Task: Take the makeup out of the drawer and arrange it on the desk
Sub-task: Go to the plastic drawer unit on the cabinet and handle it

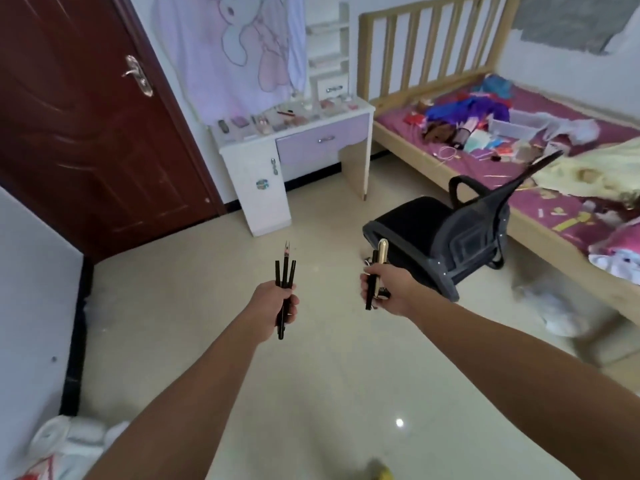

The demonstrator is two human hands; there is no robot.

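Out in the middle of the room, both arms are stretched forward over the pale tiled floor. The left hand is at about 7 o'clock from centre, fingers wrapped round a little bundle of black makeup pencils, held upright with the tips pointing up. The right hand is at about 5 o'clock, level with the left and well apart from it, gripping a gold tube plus a black stick, also upright.

Room-wise: dark red door at 10 o'clock, closed. There's a wide stretch of floor between the hands and the desk. A black mesh chair sits just past the right hand at 3 o'clock, turned away from the desk and near the wooden bed, which runs along the right side.

The desk is at 12 o'clock against the wall. Its tabletop already has a scatter of small makeup items on it, too blurry to name. The lavender drawer under it is pushed closed, so can't tell what's inside. The white cabinet door at the desk's left end is closed too. Over on the bed there's a clear plastic bin among a heap of clothes; can't make out the contents.
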